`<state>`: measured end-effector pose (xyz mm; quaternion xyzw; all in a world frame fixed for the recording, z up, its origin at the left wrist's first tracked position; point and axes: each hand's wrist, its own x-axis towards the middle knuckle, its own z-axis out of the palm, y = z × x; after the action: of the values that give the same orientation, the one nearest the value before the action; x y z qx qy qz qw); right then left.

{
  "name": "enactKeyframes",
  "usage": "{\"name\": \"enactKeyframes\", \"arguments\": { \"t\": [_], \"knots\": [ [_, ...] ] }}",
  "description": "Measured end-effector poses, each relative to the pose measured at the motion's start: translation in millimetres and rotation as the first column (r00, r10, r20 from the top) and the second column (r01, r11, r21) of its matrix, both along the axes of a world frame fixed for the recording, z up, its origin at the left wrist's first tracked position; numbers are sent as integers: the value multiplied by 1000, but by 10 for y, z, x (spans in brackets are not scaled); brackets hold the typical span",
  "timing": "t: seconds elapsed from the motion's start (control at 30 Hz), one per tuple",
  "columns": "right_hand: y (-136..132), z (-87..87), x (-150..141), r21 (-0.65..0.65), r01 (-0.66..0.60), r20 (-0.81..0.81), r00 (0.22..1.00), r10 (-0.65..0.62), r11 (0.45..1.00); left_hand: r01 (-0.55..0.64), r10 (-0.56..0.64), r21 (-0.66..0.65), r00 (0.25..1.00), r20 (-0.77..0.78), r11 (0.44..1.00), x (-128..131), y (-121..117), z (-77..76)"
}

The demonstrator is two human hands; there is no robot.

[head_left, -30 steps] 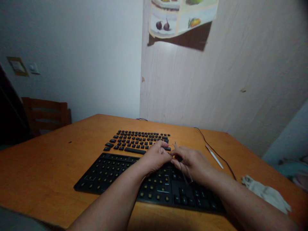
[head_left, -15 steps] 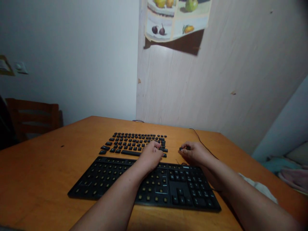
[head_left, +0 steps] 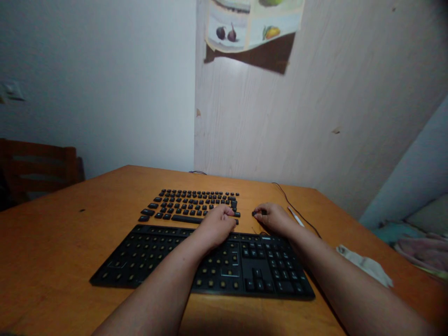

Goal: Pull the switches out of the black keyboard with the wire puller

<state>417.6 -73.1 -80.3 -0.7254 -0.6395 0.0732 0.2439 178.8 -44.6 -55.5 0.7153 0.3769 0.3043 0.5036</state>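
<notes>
A black keyboard [head_left: 257, 271] lies on the wooden table, its main block stripped to bare key posts while the right-hand keys are in place. Behind it, loose black keycaps [head_left: 185, 219] are laid out in rows. My left hand [head_left: 217, 223] is closed over the right end of these rows, its thumb and fingers drawn together; whatever they grip is hidden. To the right, my right hand [head_left: 275, 218] pinches a small black keycap [head_left: 254, 213] between thumb and fingertips, just beyond the keyboard's back edge.
A white pen-like stick [head_left: 296, 216] and a black cable [head_left: 285, 193] lie behind my right wrist. A pale cloth [head_left: 366, 265] is beside my right forearm. The wall stands behind the table [head_left: 115, 196], and a wooden chair [head_left: 38, 163] is at the left.
My right hand has shifted slightly left with the keycap, uncovering the white stick and more of the cloth. My left hand stays over the keycaps. The view has turned a little.
</notes>
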Motion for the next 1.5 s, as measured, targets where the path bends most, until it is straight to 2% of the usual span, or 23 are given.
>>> {"name": "enactKeyframes", "arguments": {
  "t": [0.27, 0.5, 0.7, 1.07, 1.33, 1.5],
  "knots": [
    [60, -82, 29, 23, 25, -43, 999, -24, 999, 22, -15, 71, 995, -97, 997, -11, -17, 39],
    [150, -36, 92, 2, 73, -62, 995, -73, 997, 35, -25, 96, 994, -104, 995, -10, 35, -31],
    [352, -16, 136, -8, 120, -48, 992, -120, 993, 16, -7, 89, 995, -103, 996, -15, 20, -14],
    [750, -26, 148, -20, 102, 17, 995, -102, 995, 53, -33, 152, 991, -131, 987, -12, 51, -109],
    [792, -45, 203, -27, 83, 27, 996, -82, 996, 55, -39, 135, 992, -123, 989, -12, 64, -148],
    [787, -46, 203, -18, 63, 6, 998, -63, 998, 50, -26, 168, 990, -140, 985, -12, 49, -128]
  ]
}}
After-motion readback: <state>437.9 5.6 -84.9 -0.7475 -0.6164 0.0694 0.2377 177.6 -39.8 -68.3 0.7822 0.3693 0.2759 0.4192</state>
